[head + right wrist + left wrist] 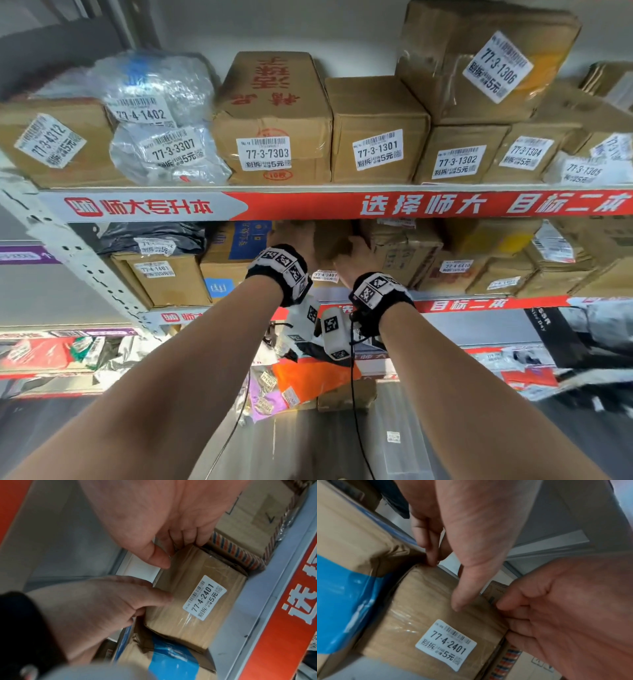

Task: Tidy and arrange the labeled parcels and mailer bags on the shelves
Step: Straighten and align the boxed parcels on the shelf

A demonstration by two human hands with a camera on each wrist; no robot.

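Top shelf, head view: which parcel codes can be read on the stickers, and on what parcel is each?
"77-3-4312": tilted sticker, far-left carton
"77-4-1402": upper clear mailer bag
"77-3-3307": lower clear mailer bag
"77-3-7303": red-printed carton
"77-3-1301": plain carton
"77-3-1302": next carton
"77-3-1306": carton stacked above
Small print under the codes: too blurred.
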